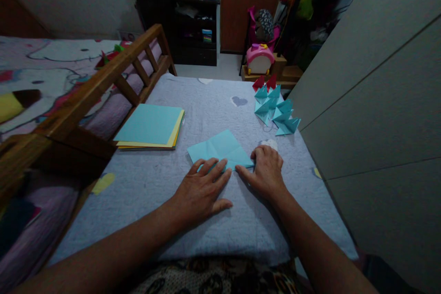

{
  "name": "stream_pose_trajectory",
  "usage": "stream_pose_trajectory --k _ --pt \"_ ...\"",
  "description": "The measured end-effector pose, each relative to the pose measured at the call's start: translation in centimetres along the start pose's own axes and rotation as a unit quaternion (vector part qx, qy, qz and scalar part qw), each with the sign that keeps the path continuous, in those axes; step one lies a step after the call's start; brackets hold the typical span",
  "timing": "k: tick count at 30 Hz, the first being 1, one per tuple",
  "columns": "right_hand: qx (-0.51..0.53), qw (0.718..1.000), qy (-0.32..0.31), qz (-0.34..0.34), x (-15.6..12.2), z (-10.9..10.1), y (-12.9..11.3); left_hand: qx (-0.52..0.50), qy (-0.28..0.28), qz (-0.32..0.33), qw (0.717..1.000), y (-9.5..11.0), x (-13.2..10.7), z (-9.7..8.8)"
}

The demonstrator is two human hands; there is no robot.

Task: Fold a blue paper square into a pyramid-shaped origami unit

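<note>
A: How were the hands set?
B: The left hand (203,188) lay flat, fingers spread over the near edge of the blue paper (223,144); the right hand (267,170) had bent fingers at its right corner. Whether those pinched it, I couldn't tell.
A: And the paper?
B: Mid-frame on the worktop (210,234), just beyond both hands, long axis running across. Both touched it; neither was clearly nearer.
A: What was hidden?
B: Fingers covered part of the near edge. Left of centre, the paper stack (148,124) showed lower sheets only as edges; right of centre, folded shapes (284,121) overlapped.
</note>
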State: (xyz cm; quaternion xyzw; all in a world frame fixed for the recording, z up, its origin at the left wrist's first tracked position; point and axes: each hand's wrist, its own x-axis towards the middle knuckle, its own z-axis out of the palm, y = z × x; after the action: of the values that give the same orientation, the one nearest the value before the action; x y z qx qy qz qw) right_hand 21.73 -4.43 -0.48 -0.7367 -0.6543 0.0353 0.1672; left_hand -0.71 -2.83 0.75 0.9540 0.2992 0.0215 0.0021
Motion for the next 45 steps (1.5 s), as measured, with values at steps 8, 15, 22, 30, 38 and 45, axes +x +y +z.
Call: stream_pose_trajectory --k 8,15,22,30,38,45 --pt "-0.004 1.000 -0.002 0.010 -0.2 0.0 0.0 -0.031 -0.034 0.064 0.997 0.1 1.5 -0.1" --pt "0.007 1.000 0.009 0.008 -0.3 0.0 0.6 -0.011 -0.068 0.055 0.996 0.4 2.4 -0.5" --pt "0.018 1.000 0.002 0.000 -0.4 -0.1 1.1 -0.021 -0.073 0.042 0.996 0.5 2.0 0.0" --pt "0.019 1.000 0.002 0.009 -0.4 -0.2 0.9 -0.020 -0.047 0.054 0.997 0.3 1.6 0.4" --pt "0.093 0.995 0.015 -0.034 -0.6 -0.4 1.1 -0.017 -0.028 0.059 0.998 0.2 1.2 0.8" --pt "0.110 0.992 -0.015 -0.060 -0.4 -0.3 0.5 -0.028 -0.026 0.056 0.998 0.2 1.2 0.9"
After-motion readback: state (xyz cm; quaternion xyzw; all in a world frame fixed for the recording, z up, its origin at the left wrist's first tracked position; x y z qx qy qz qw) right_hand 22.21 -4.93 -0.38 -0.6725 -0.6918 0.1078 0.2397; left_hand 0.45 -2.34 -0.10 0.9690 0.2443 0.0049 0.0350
